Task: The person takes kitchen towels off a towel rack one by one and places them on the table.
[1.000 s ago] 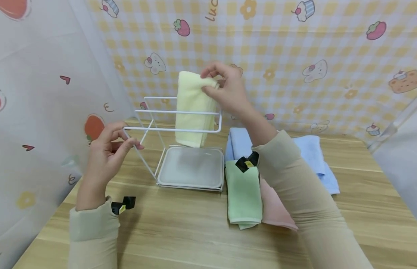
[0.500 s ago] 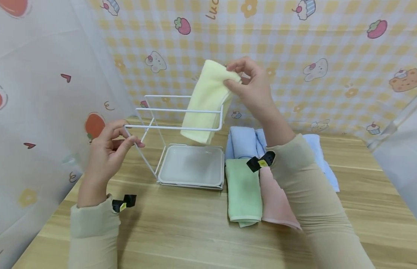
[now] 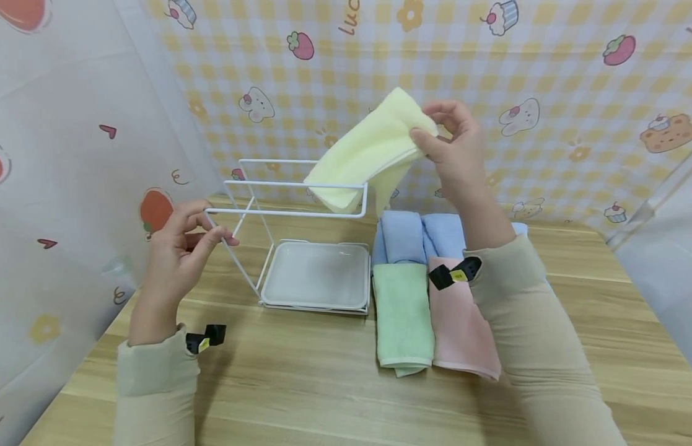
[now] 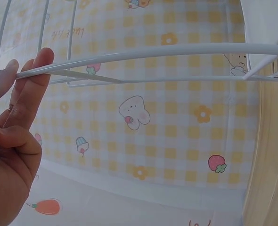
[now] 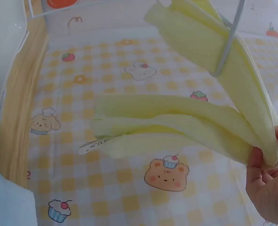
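A white wire rack (image 3: pixel 290 212) stands on the table with a grey-white tray (image 3: pixel 318 275) in its base. My left hand (image 3: pixel 181 260) pinches the rack's upper front-left corner between thumb and fingers; in the left wrist view the thumb and fingers meet on the white wire (image 4: pixel 129 55). At the right end of the rack, my right hand (image 3: pixel 459 152) pinches the fold of a yellow towel (image 3: pixel 373 142). The towel slants down leftward, its lower left end among the top bars. In the right wrist view the towel (image 5: pixel 176 113) hangs in two parts, one with a small white tag (image 5: pixel 94 146).
Right of the rack lie a folded green towel (image 3: pixel 404 316), a pink towel (image 3: pixel 463 334) and blue towels (image 3: pixel 404 238) behind them. The right forearm passes over part of the pink and blue ones. A checked curtain (image 3: pixel 346 74) hangs behind the table.
My right hand has moved right with the yellow towel, which has gone from hanging upright between the bars to slanting over the rack's right end. The left hand has kept its place.
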Demonstrator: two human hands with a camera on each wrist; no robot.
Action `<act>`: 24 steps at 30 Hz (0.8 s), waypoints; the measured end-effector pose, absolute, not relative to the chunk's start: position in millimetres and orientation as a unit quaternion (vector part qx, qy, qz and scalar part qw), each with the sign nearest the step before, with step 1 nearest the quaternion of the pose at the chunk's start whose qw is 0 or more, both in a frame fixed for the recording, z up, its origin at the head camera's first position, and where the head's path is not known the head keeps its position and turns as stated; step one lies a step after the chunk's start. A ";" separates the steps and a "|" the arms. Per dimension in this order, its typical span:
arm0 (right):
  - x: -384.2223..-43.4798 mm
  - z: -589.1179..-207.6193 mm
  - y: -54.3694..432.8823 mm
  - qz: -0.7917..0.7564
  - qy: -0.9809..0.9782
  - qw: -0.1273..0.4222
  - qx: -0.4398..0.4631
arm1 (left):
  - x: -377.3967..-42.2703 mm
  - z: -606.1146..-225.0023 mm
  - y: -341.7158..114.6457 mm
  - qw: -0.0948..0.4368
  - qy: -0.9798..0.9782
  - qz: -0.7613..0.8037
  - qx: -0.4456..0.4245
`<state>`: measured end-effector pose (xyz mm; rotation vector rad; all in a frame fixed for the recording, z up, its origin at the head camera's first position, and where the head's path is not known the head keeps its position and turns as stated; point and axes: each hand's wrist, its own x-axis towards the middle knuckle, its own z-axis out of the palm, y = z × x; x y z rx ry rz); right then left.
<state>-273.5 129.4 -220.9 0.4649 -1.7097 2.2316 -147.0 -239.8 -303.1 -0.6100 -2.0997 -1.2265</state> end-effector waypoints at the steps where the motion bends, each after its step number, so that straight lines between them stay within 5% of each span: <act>1: -273.2 -221.4 131.8 0.780 -0.588 0.144 0.157 | -147.2 -302.8 -239.7 0.313 -0.795 -0.464 -0.233; 24: -262.9 -224.1 171.1 0.826 -0.517 0.200 0.100 | -145.6 -302.2 -239.1 0.310 -0.806 -0.452 -0.225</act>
